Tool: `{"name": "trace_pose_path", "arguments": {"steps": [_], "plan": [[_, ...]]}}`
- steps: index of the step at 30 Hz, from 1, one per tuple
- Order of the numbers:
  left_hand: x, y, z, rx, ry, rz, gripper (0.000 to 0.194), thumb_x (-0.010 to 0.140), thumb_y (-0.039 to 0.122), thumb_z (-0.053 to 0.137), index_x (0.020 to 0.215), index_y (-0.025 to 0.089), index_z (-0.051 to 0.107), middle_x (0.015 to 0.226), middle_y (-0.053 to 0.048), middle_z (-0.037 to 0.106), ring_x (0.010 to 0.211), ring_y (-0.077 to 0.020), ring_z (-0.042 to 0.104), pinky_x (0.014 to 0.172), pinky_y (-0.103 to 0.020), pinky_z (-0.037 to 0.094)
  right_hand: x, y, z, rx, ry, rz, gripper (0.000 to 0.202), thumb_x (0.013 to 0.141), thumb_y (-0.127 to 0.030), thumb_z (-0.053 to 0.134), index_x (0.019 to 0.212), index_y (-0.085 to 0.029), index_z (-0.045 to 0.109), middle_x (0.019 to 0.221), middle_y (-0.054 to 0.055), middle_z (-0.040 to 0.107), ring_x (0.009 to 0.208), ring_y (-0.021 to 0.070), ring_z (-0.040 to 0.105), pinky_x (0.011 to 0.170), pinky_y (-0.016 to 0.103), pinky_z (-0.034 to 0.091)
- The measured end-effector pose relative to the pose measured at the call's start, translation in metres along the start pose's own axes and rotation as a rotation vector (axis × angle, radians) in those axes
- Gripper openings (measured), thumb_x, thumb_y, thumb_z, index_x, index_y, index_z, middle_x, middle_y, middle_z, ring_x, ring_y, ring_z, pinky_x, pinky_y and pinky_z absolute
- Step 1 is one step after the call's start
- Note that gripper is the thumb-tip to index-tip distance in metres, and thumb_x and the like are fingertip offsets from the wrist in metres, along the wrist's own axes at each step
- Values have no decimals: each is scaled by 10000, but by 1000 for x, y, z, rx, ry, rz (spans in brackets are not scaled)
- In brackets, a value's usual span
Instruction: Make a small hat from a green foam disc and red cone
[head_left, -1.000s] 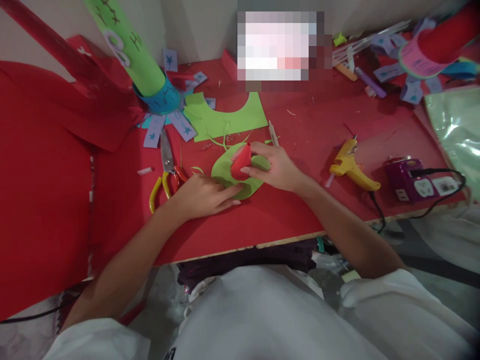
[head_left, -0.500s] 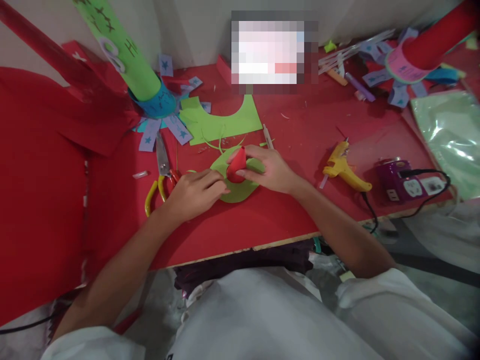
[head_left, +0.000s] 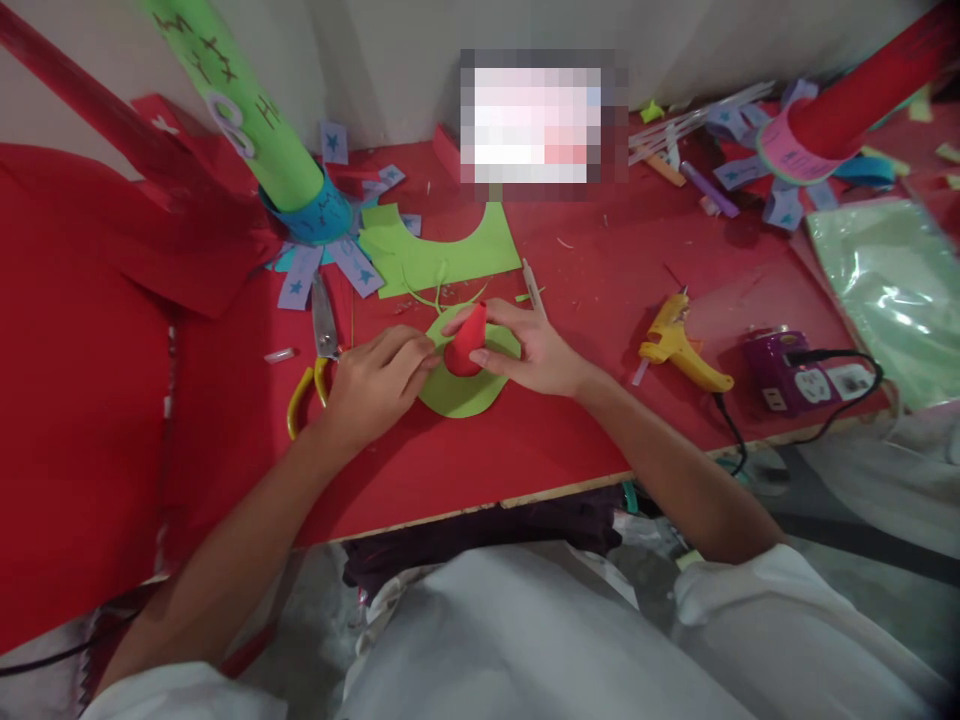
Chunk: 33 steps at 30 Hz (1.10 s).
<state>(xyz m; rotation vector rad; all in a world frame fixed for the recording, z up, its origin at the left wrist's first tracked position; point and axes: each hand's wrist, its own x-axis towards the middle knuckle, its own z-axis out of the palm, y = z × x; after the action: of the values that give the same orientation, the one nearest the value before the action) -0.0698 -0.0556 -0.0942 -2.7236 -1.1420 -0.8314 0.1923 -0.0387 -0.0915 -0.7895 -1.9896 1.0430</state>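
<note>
A red paper cone stands on a round green sheet, slightly tilted, its narrow tip up. My right hand is closed around the cone, with the thumb on its near side and the fingers behind. My left hand is at the green disc's left edge, its fingers curled and pinched together there. The fingertips partly hide that edge. Left of this hand lie scissors with yellow handles, partly covered by the hand. Behind the disc is a green offcut with a curved cut-out and thin trimmings.
A yellow glue gun and a purple power adapter with a black cord lie to the right. A green tube stands back left; a red tube stands back right. A pen lies behind my right hand.
My left hand has shifted slightly left and up along the disc's left edge, covering more of the scissors. My right hand keeps its hold on the cone. The view has tilted slightly.
</note>
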Motion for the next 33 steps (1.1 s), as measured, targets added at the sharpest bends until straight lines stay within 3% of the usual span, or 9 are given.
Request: {"name": "trace_pose_path", "arguments": {"steps": [3, 8, 13, 16, 20, 24, 27, 33], "plan": [[0, -1, 5, 37, -52, -7, 203, 1118, 274, 533, 1022, 196, 693, 986, -49, 781, 822, -185, 730, 669, -288, 448, -1, 5, 5, -54, 39, 31, 594, 1013, -695, 648, 1449, -291, 644, 1462, 128, 721, 1334, 292, 692, 1143, 491, 560], [-2, -1, 7, 97, -94, -79, 338, 1148, 341, 461, 933, 188, 673, 833, -38, 725, 664, -175, 644, 601, -301, 325, -3, 11, 10, -208, 65, 54, 628, 1001, -751, 623, 1374, -251, 691, 1386, 146, 753, 1305, 324, 706, 1106, 494, 575], [-4, -2, 1, 76, -100, -93, 490, 1157, 450, 440, 774, 195, 609, 651, -15, 608, 564, -158, 541, 583, -321, 263, -4, 10, 11, -186, 81, 65, 677, 1033, -724, 588, 1558, -298, 554, 1451, 127, 731, 1379, 321, 676, 1161, 520, 554], [-4, -3, -1, 3, -84, -111, 493, 1148, 481, 463, 767, 198, 595, 669, -11, 618, 577, -146, 547, 587, -314, 303, -4, 8, 11, -211, 54, 62, 638, 1044, -691, 597, 1553, -309, 563, 1432, 115, 742, 1403, 325, 659, 1173, 532, 546], [-2, -2, 1, -72, -53, -150, 350, 1134, 497, 497, 1067, 207, 681, 940, -43, 746, 772, -163, 696, 644, -281, 437, -5, 9, 13, -276, 16, 40, 531, 1056, -660, 597, 1435, -295, 665, 1390, 119, 754, 1327, 334, 688, 1125, 522, 568], [-3, -1, 5, -107, 3, -114, 271, 1110, 319, 563, 1345, 232, 667, 1221, -93, 759, 1136, -221, 745, 915, -305, 574, -6, 10, 15, -292, 15, 23, 537, 1052, -664, 599, 1406, -267, 677, 1361, 132, 760, 1301, 334, 694, 1115, 504, 570], [-5, -3, 5, -127, 27, -167, 289, 1106, 233, 536, 1357, 246, 679, 1138, -71, 770, 1045, -192, 757, 881, -288, 583, -6, 10, 15, -297, 20, 28, 528, 1051, -659, 606, 1391, -263, 686, 1355, 135, 764, 1307, 333, 692, 1128, 504, 562], [-6, -6, 3, -142, 34, -169, 227, 1115, 275, 545, 1252, 219, 717, 1018, -45, 795, 894, -159, 757, 783, -256, 567, -6, 11, 15, -301, 24, 39, 523, 1052, -663, 603, 1386, -271, 692, 1356, 131, 768, 1291, 331, 699, 1113, 504, 563]]}}
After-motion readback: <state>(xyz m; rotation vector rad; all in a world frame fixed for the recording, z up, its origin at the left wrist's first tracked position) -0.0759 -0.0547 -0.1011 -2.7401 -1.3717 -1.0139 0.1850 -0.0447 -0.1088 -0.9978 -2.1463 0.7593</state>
